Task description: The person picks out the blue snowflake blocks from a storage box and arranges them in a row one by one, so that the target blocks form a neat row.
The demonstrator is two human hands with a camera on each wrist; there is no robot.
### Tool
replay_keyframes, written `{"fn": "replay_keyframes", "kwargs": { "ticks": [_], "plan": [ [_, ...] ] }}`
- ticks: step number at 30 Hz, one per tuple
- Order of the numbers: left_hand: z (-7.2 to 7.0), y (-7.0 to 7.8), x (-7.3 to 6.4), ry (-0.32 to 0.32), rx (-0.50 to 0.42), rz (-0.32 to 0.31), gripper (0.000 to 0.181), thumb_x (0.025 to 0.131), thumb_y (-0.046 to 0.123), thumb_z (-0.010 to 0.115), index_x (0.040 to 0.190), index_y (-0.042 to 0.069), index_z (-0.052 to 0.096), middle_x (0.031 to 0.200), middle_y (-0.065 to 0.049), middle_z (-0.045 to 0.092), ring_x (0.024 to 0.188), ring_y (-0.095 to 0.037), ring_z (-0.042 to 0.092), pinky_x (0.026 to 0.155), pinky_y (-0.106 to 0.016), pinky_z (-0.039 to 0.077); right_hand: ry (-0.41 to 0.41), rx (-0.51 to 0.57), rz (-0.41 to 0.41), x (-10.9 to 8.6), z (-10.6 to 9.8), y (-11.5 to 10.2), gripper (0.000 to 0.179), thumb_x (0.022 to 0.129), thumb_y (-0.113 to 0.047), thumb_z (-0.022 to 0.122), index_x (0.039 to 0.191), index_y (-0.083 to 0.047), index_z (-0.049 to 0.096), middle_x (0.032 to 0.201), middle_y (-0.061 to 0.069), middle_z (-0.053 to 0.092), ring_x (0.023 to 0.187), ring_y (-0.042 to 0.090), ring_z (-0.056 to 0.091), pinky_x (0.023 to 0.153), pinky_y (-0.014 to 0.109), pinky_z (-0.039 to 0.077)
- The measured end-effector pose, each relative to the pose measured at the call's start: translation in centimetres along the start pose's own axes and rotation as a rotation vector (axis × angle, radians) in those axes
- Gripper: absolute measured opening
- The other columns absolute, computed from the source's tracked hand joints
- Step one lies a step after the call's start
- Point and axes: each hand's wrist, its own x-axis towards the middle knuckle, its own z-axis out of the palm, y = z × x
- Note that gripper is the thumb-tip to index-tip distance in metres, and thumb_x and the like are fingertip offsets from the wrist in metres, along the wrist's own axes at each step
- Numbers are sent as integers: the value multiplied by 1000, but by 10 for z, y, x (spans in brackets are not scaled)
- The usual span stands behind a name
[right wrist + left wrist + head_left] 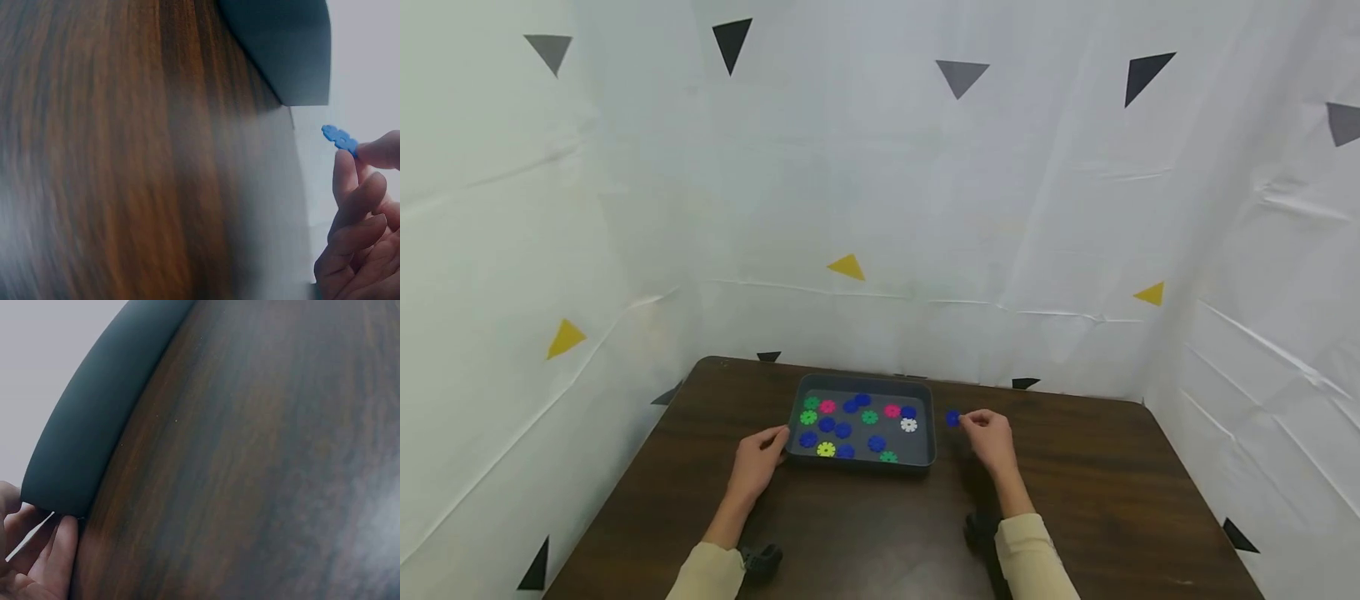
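A dark grey rectangular tray [859,464] holds several small notched, flower-shaped plastic discs in blue, green, pink, yellow and white. At its left side, my left hand [756,463] grips the edge, with fingers [61,556] against the outer wall in the left wrist view. To the right of the tray, my right hand [990,440] pinches one blue notched disc [952,418] between thumb and index finger. In the right wrist view this blue disc [339,139] is held in the air, apart from the tray wall [284,50].
The tray stands on a dark brown wood-grain table [865,533] near its far edge. White sheeting [880,183] with grey, black and yellow triangles surrounds the table at the back and both sides. Black devices [762,562] are worn at the wrists.
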Motion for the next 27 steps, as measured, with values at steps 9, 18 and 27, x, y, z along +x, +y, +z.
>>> {"fn": "replay_keyframes", "kwargs": {
  "ticks": [9,18,27],
  "plan": [
    [0,1,1,-35,-57,4,43,111,30,63,145,4,67,149,-23,64,132,-36,68,102,-39,62,-59,139,146,12,7,11,30,104,-18,67,113,10,75,75,1,68,53,9,50,52,23,43],
    [-2,2,2,-41,-74,-14,43,111,30,63,145,4,66,150,-22,63,133,-36,66,105,-41,61,-100,112,183,17,8,8,31,105,-16,64,118,11,73,68,-2,62,52,7,49,50,21,40],
    [-3,0,-1,-39,-55,-7,44,112,31,62,145,2,65,147,-24,64,131,-37,68,106,-44,60,-105,97,203,18,7,9,30,106,-15,63,118,11,71,68,-2,59,54,8,49,52,22,39]
  ]
}}
